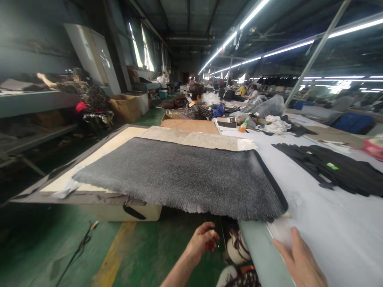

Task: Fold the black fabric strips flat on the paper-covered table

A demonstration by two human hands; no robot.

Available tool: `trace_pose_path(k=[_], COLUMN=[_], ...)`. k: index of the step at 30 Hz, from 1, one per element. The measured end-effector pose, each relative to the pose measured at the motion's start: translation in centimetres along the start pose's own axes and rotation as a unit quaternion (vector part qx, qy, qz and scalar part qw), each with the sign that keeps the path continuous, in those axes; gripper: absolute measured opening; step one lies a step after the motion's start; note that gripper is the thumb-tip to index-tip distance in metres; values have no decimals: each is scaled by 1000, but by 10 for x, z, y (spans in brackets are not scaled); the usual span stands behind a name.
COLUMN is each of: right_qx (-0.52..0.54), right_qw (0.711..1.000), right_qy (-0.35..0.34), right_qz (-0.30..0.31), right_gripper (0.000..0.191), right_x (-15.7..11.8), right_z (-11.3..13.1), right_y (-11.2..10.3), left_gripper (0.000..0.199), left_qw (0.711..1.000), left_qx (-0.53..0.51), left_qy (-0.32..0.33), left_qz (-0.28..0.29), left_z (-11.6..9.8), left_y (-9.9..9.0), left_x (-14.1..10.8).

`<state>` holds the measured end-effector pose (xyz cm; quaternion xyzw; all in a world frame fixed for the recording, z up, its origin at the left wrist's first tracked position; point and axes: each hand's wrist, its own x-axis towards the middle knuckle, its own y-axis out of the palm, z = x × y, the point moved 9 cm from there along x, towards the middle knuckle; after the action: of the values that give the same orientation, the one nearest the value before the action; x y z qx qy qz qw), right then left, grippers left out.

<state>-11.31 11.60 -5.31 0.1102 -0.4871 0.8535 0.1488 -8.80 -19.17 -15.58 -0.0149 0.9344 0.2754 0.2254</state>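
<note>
A dark grey, fleecy fabric piece [179, 175] with a black border along its far and right edges lies across the board and table, its near edge overhanging. My left hand [204, 241] is in the air just below that near edge, apart from it, fingers loosely bent and spread with nothing visible in them. My right hand [301, 257] is at the table's near edge by the fabric's right corner. Between its thumb and fingers is a translucent whitish piece [283, 230], whose kind I cannot make out.
Under the fabric is a pale board [119, 138] with grey cloth edging. Black garment pieces [332, 167] lie on the white table [338, 235]. An orange bottle [243, 126] stands farther back. One co-worker [197, 104] sits beyond the board, another [86, 93] at left. A cable [79, 251] lies on the floor.
</note>
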Motion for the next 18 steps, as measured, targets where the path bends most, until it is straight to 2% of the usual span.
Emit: trace_pose_path(k=[3,6,9,13,18], right_qx=[-126,-197,-222,-215,-187], right_qw=[988,976,971,970,975], right_qy=[-83,-87,-51,-27,-22], right_qz=[12,29,71,108,115], right_gripper=[93,73,64,63,65], right_x=[-12,-14,-13,-9,-5], right_z=[25,37,46,64,76], right_y=[14,23,25,18,9], left_gripper=[52,46,47,44,39], left_qw=[997,990,979,956,932], left_qx=[49,115,187,261,319], left_qy=[-54,-67,-59,-27,-7], left_qz=[20,34,62,135,170], left_z=[37,54,54,44,46], left_y=[22,45,72,122,174], left_x=[-18,-30,-39,-50,-59])
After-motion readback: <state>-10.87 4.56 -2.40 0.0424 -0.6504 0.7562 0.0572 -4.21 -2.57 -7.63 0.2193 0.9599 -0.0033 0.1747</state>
